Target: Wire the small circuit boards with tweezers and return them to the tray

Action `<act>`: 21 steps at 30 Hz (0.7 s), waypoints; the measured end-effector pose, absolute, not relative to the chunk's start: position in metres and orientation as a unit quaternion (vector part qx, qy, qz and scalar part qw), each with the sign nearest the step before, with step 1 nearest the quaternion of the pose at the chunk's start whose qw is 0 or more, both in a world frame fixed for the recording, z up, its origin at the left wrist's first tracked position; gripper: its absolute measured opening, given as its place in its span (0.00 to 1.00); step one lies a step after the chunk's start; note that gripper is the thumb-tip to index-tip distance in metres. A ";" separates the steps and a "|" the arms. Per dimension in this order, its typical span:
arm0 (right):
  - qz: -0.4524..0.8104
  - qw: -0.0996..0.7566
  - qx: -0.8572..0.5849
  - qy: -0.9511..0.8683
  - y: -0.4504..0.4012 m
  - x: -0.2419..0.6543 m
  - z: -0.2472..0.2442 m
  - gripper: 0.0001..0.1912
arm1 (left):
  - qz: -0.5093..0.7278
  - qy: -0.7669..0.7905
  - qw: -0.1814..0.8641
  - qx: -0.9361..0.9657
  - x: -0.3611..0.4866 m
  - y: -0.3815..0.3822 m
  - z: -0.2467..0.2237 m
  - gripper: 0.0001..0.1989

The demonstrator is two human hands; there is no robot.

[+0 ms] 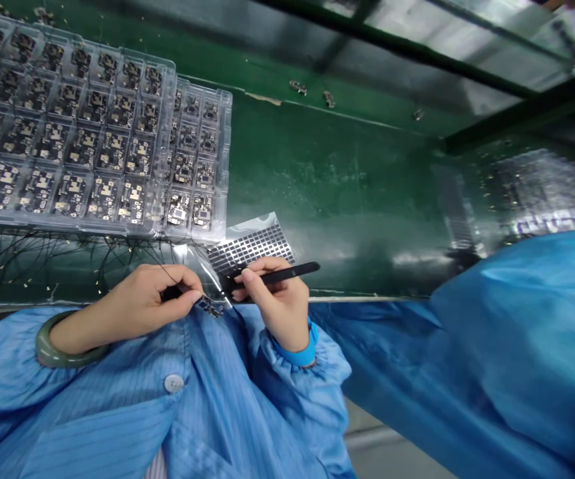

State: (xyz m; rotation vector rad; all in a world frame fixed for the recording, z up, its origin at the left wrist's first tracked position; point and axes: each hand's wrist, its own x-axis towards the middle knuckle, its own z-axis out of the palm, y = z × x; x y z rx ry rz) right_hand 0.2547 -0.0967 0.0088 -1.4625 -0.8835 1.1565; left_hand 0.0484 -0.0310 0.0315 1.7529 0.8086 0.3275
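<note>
Right hand (pixel 283 303) holds black tweezers (pixel 287 273) — marking (pixel 295 271) too small to read.

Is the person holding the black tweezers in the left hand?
No, the right hand holds the black tweezers, while the left hand holds a small circuit board.

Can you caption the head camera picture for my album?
Left hand holding a small circuit board, right hand holding a slim black tool, at a green bench.
</note>
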 end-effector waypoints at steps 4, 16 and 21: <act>0.470 0.610 -0.563 -0.299 -0.096 0.248 0.011 0.11 | 0.153 0.374 0.554 0.728 0.050 -0.031 0.030 0.07; 0.371 0.629 -0.592 -0.341 -0.098 0.211 0.016 0.07 | 0.181 0.435 0.631 0.617 0.055 -0.035 0.033 0.08; 0.365 0.631 -0.592 -0.343 -0.096 0.211 0.016 0.06 | 0.181 0.430 0.627 0.625 0.054 -0.035 0.033 0.09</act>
